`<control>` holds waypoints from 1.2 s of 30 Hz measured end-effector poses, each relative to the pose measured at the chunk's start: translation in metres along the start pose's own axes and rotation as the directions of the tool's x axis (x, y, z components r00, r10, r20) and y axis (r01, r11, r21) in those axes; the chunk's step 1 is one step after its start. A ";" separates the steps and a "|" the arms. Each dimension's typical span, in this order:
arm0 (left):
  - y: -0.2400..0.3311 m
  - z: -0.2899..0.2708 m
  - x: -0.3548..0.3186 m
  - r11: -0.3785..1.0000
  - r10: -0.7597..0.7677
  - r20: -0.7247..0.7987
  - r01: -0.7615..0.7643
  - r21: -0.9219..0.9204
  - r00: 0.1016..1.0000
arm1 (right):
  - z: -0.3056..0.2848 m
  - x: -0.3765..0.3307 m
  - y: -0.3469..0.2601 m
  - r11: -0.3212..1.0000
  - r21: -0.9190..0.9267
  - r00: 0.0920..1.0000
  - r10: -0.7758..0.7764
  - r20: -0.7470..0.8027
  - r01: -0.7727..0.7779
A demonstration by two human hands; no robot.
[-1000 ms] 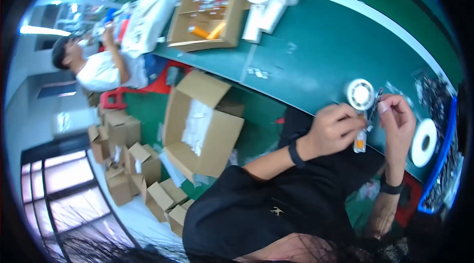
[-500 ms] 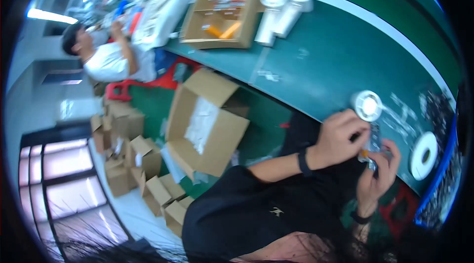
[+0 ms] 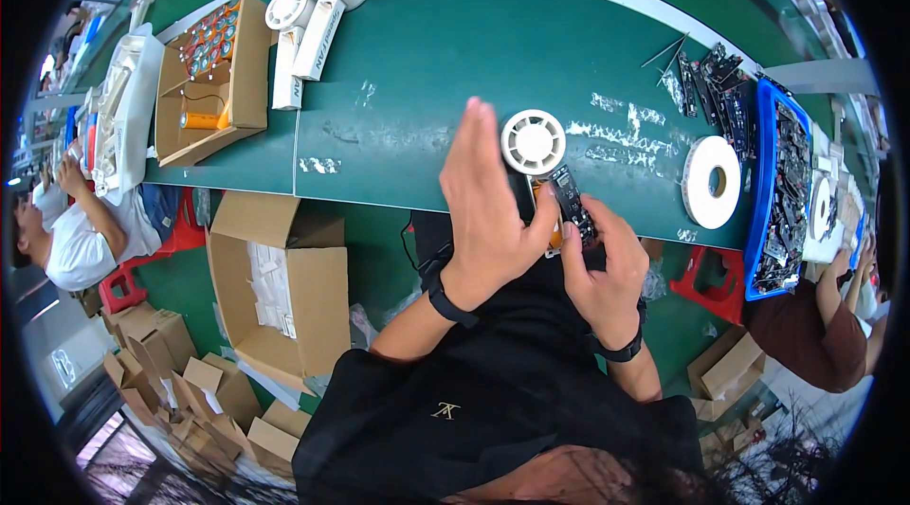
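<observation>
A white handheld fan [image 3: 534,142] with a round slotted head is in front of me at the table's near edge. Its handle looks uncovered, with an orange cell [image 3: 543,199] partly showing. My left hand [image 3: 488,207] stands beside the fan, its fingers straight and pointing away from me. Its thumb reaches across to the handle beside the orange cell. My right hand [image 3: 607,268] pinches a narrow black circuit board [image 3: 572,200], tilted along the right of the handle. Fingers hide much of the handle's lower end.
Two white fans [image 3: 322,36] lie at the far left near a carton [image 3: 248,69] of orange cells. Rightward are a white tape roll [image 3: 697,192], loose black boards [image 3: 732,117] and a blue tray [image 3: 761,188]. An open carton [image 3: 322,301] stands below the table. People sit on both sides.
My view has swung to the right and steadied. My left hand's curled fingers have straightened beside the fan. The black board now shows plainly in my right hand.
</observation>
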State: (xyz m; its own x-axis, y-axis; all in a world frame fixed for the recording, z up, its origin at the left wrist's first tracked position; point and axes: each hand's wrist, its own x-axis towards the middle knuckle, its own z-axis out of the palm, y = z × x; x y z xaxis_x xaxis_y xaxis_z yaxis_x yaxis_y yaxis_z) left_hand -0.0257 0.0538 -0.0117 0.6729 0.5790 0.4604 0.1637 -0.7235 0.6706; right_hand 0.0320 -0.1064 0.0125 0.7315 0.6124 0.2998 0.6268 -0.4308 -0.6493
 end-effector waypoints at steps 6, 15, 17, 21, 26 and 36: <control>0.000 -0.001 -0.001 0.999 -0.015 0.191 0.021 -0.028 0.982 | -0.002 0.006 -0.027 0.986 0.085 0.989 0.145 0.000 -0.145; -0.002 -0.023 0.014 0.919 -0.121 0.364 0.243 -0.311 0.924 | 0.004 -0.001 -0.040 0.959 0.185 0.977 0.207 0.050 -0.212; -0.002 -0.032 0.019 0.846 -0.128 0.458 0.337 -0.412 0.880 | 0.005 -0.004 -0.044 0.972 0.088 0.976 0.214 0.041 -0.217; 0.000 -0.040 0.021 0.669 -0.235 0.619 0.587 -0.456 0.749 | 0.010 -0.004 -0.033 0.989 0.069 0.991 0.133 -0.027 -0.131; 0.000 -0.038 0.014 0.617 -0.243 0.610 0.605 -0.503 0.754 | -0.002 0.002 -0.043 0.992 -0.070 0.994 0.110 -0.001 -0.110; -0.004 -0.023 0.006 0.616 -0.220 0.562 0.560 -0.554 0.798 | -0.004 0.013 -0.039 0.974 -0.219 0.988 -0.027 0.153 0.061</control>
State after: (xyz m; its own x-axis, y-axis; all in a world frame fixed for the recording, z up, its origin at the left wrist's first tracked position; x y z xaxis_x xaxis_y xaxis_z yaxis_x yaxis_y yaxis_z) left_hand -0.0392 0.0691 0.0021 0.9059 0.4098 -0.1067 0.0777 0.0866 0.9932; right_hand 0.0179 -0.0844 0.0444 0.6642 0.7184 0.2069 0.7138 -0.5271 -0.4612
